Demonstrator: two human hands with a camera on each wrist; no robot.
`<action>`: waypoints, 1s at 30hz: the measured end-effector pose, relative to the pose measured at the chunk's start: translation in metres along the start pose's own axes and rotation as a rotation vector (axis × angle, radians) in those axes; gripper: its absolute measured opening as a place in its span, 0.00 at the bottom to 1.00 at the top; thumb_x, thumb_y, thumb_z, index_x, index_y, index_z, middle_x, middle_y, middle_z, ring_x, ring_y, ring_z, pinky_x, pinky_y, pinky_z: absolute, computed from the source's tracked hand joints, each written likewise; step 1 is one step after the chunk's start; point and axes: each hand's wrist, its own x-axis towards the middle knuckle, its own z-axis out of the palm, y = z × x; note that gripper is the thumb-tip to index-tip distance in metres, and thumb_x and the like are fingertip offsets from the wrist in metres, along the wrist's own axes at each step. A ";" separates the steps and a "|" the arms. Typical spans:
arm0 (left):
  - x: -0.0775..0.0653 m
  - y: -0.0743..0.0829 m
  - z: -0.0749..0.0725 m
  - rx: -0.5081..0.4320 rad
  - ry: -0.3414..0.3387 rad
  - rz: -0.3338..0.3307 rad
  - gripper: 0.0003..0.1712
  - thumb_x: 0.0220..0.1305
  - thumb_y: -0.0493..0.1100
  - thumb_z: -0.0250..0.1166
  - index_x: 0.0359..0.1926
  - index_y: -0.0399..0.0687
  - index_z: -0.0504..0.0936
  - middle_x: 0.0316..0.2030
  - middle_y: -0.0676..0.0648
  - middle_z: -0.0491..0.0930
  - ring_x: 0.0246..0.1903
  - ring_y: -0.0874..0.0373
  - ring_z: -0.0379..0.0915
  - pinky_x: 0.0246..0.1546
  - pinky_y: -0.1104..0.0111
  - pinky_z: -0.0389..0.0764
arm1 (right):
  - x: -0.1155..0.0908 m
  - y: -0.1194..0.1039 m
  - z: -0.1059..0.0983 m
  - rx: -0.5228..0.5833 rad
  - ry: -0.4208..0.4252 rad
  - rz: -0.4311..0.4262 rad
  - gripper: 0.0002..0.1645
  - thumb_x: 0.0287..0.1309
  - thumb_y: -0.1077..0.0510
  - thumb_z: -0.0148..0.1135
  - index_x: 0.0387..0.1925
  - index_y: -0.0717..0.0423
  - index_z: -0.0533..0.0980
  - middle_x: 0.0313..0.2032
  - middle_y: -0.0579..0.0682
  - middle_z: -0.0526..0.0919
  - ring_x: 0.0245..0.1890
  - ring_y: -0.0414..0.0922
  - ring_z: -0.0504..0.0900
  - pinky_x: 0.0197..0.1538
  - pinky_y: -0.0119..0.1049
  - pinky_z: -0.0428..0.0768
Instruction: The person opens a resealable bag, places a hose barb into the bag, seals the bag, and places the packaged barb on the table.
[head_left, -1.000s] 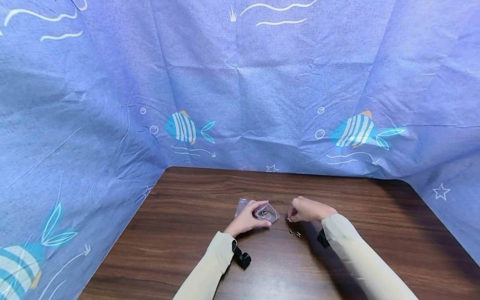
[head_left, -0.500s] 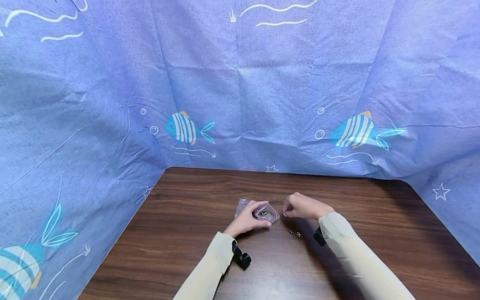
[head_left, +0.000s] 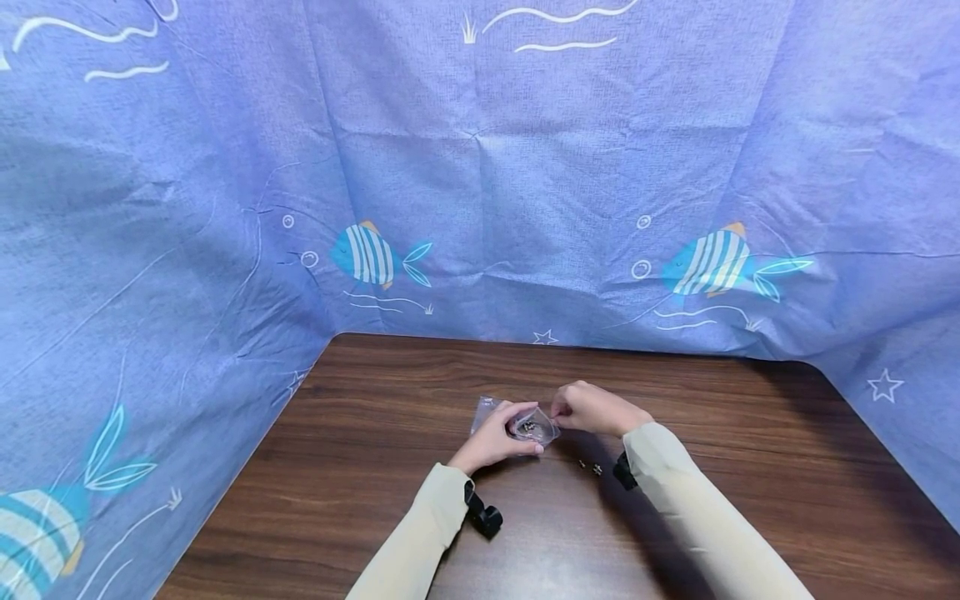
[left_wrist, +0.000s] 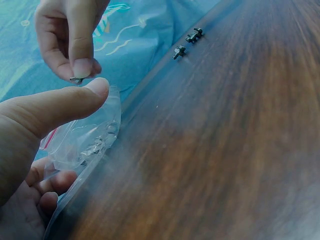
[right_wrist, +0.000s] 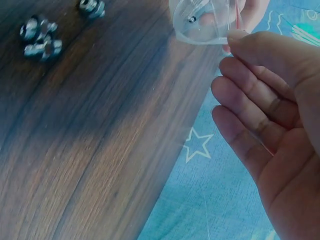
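My left hand (head_left: 491, 439) holds a clear zip bag (left_wrist: 107, 134) with a red strip near its mouth, thumb on one side and fingers on the other. Several small shiny metal pieces (head_left: 528, 426) lie inside it. Close at the bag's right side, my right hand (head_left: 597, 409) pinches a tiny metal piece (left_wrist: 76, 80) between thumb and forefinger; the fingers hide most of it. In the left wrist view, that piece is just above the left thumb. More metal fittings (right_wrist: 42, 47), short and stubby, lie on the table, with one (right_wrist: 91, 7) a little apart.
A dark wood-grain table (head_left: 375, 500) spreads under both hands. Blue cloth (head_left: 525, 208) printed with fish and stars hangs behind the table and at its sides. Black wrist straps (head_left: 480, 510) sit at both cuffs.
My right hand has moved left, from above the loose metal fittings to the bag's opening, with the small metal piece in its fingertips. The left hand and bag stay put.
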 end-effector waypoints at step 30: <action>-0.002 0.001 0.001 -0.019 0.000 -0.009 0.43 0.46 0.49 0.77 0.64 0.52 0.73 0.49 0.46 0.74 0.46 0.57 0.70 0.50 0.67 0.71 | 0.003 -0.001 0.001 0.027 -0.022 -0.026 0.03 0.54 0.63 0.66 0.28 0.59 0.83 0.25 0.42 0.81 0.24 0.30 0.73 0.31 0.25 0.76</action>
